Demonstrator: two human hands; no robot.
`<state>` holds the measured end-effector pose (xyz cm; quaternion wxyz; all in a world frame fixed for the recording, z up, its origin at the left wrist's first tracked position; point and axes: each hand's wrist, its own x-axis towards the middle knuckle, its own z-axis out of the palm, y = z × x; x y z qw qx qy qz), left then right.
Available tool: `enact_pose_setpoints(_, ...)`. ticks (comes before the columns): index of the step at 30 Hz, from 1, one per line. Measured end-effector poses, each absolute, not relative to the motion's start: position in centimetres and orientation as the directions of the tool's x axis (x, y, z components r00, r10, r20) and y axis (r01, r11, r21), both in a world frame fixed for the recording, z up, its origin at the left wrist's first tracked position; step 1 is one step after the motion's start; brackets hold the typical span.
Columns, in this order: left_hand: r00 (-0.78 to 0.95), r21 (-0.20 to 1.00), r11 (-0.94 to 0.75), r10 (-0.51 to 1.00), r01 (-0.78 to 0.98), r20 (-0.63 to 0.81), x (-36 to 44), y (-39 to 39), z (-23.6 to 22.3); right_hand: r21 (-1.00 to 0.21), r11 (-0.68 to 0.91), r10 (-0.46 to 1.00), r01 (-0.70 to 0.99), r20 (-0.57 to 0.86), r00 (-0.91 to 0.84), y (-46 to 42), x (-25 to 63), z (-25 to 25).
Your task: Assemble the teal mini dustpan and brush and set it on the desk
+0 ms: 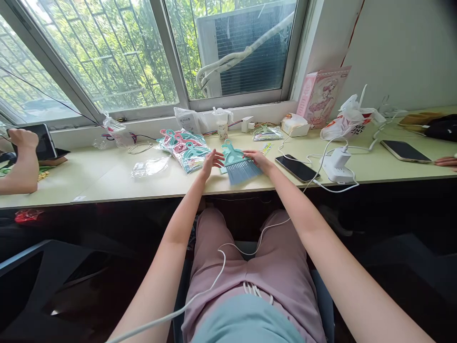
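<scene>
The right hand (262,161) grips the right end of a teal hand broom (234,157) near the bench's (107,177) front edge; the left hand (212,164) sits beside it, fingers loosely parted. Held one-sidedly, I'd say, it could tip, bristles (243,173) slipping over the edge.

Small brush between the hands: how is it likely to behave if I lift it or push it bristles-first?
The brush is probably light for its size, given its slim, plastic-looking teal top. Pushed bristles-first, it would likely give, since the bristles look long and thin. Its broad, flat fan shape makes rolling unlikely.
</scene>
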<state>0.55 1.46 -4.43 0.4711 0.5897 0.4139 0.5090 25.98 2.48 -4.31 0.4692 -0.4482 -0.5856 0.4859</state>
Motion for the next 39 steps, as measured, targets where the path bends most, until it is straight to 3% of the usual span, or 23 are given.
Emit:
enact_pose_setpoints(2, -0.107, 0.915, -0.325, 0.928, 0.238, 0.357, 0.7, 2.3, -4.3, -0.985, 0.17, 0.985, 0.015, 0.17, 0.004, 3.1, 25.8, -5.5)
enact_pose_setpoints(4, -0.209, 0.812, -0.334, 0.855, 0.479, 0.475, 1.3, 3.1, -4.3, -0.978, 0.209, 0.966, 0.004, 0.208, 0.152, 3.7, 26.2, -6.1)
enact_pose_setpoints(6, -0.173, 0.706, -0.307, 0.837, 0.638, 0.52, 2.4, 3.9, -4.4, -0.971, 0.237, 0.933, 0.032, 0.236, 0.27, 3.9, 26.8, -6.3)
enact_pose_setpoints(9, -0.106, 0.625, -0.273, 0.86, 0.731, 0.5, 4.3, 4.7, -5.0, -0.96, 0.259, 0.897, 0.108, 0.281, 0.341, 3.8, 27.3, -6.4)
enact_pose_setpoints(14, -0.03, 0.676, -0.297, 0.903, 0.674, 0.428, 5.4, 4.5, -6.3, -0.929, 0.315, 0.898, 0.194, 0.358, 0.256, 2.5, 26.4, -6.1)
enact_pose_setpoints(20, 0.028, 0.681, -0.343, 0.903, 0.647, 0.428, 4.9, 4.0, -6.5, -0.812, 0.258, 0.871, 0.523, 0.429, 0.237, 1.2, 25.4, -5.5)
enact_pose_setpoints(25, -0.013, 0.727, -0.39, 0.877, 0.564, 0.48, 5.0, 4.0, -6.3, -0.691, 0.222, 0.798, 0.688, 0.534, 0.279, 1.3, 25.7, -5.6)
enact_pose_setpoints(31, -0.066, 0.759, -0.515, 0.809, 0.398, 0.584, 5.4, 4.0, -6.5, -0.567, 0.226, 0.717, 0.792, 0.648, 0.259, -0.2, 25.3, -4.9)
enact_pose_setpoints(39, -0.087, 0.728, -0.579, 0.758, 0.369, 0.647, 5.3, 5.1, -7.5, -0.535, 0.228, 0.794, 0.814, 0.586, 0.163, 0.7, 23.2, -2.8)
